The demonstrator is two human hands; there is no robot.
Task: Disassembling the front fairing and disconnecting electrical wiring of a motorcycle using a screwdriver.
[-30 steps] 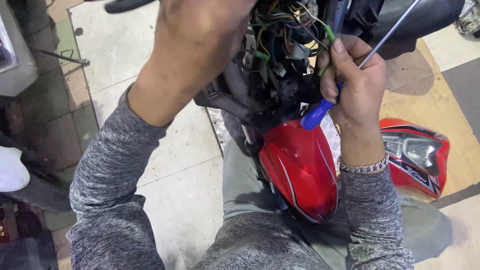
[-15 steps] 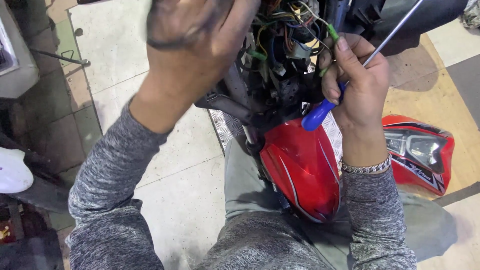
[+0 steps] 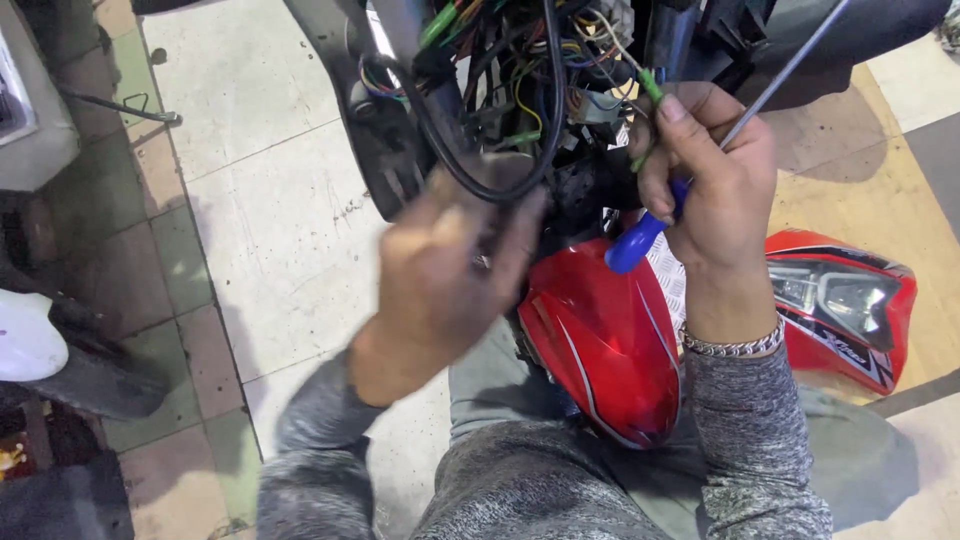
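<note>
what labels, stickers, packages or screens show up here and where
No packages, signs or screens in view.
Decal: on the red headlight cowl lying on the floor at right; a narrow black band with white markings under the lens.
Stripe: on the red fender below the hands; a thin curved light line.
Right hand holds a blue-handled screwdriver; it bears no visible label.

screwdriver handle (image 3: pixel 636 245): blue | front fender (image 3: pixel 600 340): red, white stripes | headlight cowl (image 3: pixel 845 305): red | wiring (image 3: pixel 520 90): green, yellow, black | sleeves (image 3: pixel 750 440): mottled grey
</note>
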